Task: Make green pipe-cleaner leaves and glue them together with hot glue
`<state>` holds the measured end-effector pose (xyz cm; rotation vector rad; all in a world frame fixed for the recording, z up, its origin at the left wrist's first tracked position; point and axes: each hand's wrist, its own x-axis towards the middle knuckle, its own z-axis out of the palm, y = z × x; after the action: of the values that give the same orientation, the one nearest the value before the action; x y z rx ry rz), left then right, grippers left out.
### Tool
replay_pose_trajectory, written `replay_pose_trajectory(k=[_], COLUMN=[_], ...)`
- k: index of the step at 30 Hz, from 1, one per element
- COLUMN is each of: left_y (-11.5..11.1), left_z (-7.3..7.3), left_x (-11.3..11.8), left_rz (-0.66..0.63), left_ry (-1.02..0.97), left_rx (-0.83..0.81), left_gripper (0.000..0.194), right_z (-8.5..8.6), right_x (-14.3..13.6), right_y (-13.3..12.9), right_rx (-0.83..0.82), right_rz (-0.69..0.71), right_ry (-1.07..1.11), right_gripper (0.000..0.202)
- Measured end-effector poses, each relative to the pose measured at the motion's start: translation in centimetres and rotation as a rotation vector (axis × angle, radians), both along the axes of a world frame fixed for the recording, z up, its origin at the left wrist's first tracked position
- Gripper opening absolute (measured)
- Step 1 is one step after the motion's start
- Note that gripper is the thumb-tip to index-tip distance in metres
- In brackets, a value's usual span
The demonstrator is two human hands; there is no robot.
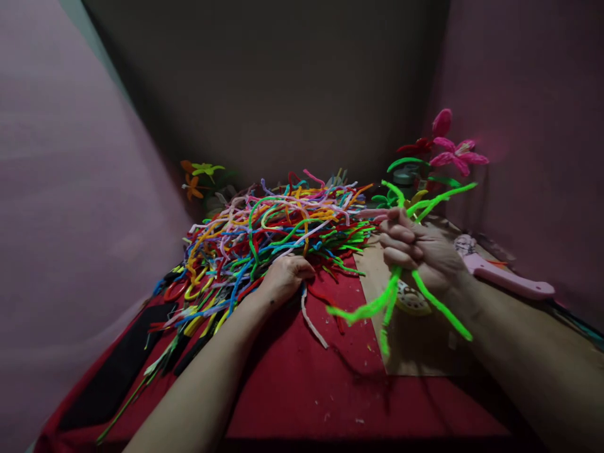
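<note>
Bright green pipe cleaners [389, 299] are gripped in the fist of my right hand [406, 245], their ends sticking out above and below it. My left hand [289, 275] is closed at the front edge of a big heap of multicoloured pipe cleaners [264, 226]. A pale pipe cleaner [312, 324] and a red one [330, 302] hang out below its fingers; whether the fingertips pinch one of them is too small to tell. Under both hands is a red cloth [302, 390].
Behind my right hand lies a brown board [415, 352] with a yellow-and-white roll [411, 299]. A pink-handled tool [512, 280] rests at right. Pink fuzzy flowers [457, 154] stand back right, orange ones [192, 187] back left. A black strip [117, 365] lies front left.
</note>
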<state>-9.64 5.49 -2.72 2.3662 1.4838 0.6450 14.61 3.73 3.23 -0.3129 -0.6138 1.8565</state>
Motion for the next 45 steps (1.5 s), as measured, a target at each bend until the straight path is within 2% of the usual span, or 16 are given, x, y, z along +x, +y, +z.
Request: replay_pose_trajectory(k=[3, 7, 9, 12, 14, 16, 18, 21, 27, 31, 36, 42, 45], left_y=[-0.3, -2.3, -3.8, -5.9, -6.8, -7.3, -7.4, -7.3, -7.1, -7.0, -7.0, -6.8, -6.9], left_z=[0.6, 3.0, 4.3, 5.1, 4.7, 3.8, 3.0, 2.6, 3.8, 4.2, 4.6, 4.9, 5.0], left_x=[0.1, 1.8, 3.7, 7.0, 8.8, 9.8, 10.1, 9.4, 7.9, 7.5, 7.3, 7.3, 7.2], left_rz=[-0.019, 0.048, 0.04, -0.131, -0.177, -0.181, -0.162, -0.127, -0.129, -0.132, -0.059, 0.029, 0.019], left_ry=[-0.026, -0.16, -0.366, -0.671, -0.764, -0.951, -1.05, -1.035, -1.062, -1.009, -0.902, -0.802, -0.6], left_rx=[0.027, 0.066, -0.081, -0.423, -0.586, -0.754, -0.927, -1.052, -1.019, -0.979, -0.908, -0.681, -0.49], left_gripper=[0.014, 0.017, 0.021, 0.025, 0.021, 0.02, 0.019, 0.021, 0.013, 0.016, 0.023, 0.032, 0.029], right_z=[0.4, -0.7, -1.4, -2.3, -2.7, -2.9, -3.0, -2.7, -2.5, -2.5, -2.5, -2.9, -2.7], right_x=[0.4, -0.4, -1.1, -2.2, -2.9, -3.5, -3.9, -4.0, -2.9, -2.7, -2.7, -2.8, -2.9], right_y=[-0.1, 0.2, 0.2, -0.4, -0.9, -1.3, -1.6, -1.5, -0.7, -0.6, -0.5, 0.0, 0.1], right_rx=[-0.022, -0.142, -0.154, -0.085, -0.014, 0.047, 0.068, 0.037, -0.085, -0.077, -0.051, -0.051, -0.102], right_rz=[0.026, 0.043, 0.038, 0.022, -0.01, -0.086, -0.113, -0.071, -0.052, -0.018, 0.011, 0.036, 0.035], right_ry=[-0.029, -0.052, -0.079, -0.116, -0.13, -0.115, -0.108, -0.087, -0.09, -0.059, -0.017, 0.036, 0.048], right_gripper=[0.021, 0.024, 0.023, 0.024, 0.024, 0.027, 0.028, 0.023, 0.012, 0.012, 0.017, 0.032, 0.032])
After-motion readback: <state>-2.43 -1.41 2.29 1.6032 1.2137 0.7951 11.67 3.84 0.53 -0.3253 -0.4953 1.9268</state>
